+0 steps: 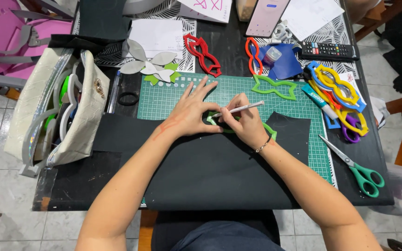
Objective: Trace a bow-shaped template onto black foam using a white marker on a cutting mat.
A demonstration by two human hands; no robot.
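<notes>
- Head view, nearest first: a large black sheet of thin craft material (pixel 210 162) lies across the dark table (pixel 378 153) and laps over the green gridded cutting mat (pixel 298 104).
- On that sheet, the left hand (pixel 189 114) lies flat with fingers spread, pressing down a light green bow-shaped plastic template (pixel 270 130), mostly hidden under both hands.
- Right hand (pixel 245 123) is curled closed around a slim white pen-like marking tool (pixel 240 108), tip at the template's edge.
- Green-handled scissors (pixel 357 167) rest to the right.
- Left, an open cream quilted pouch (pixel 82 116) holds more templates.
- Farther back: another green bow template (pixel 275 87), two red ones (pixel 203 53), a black remote control (pixel 329 50).
</notes>
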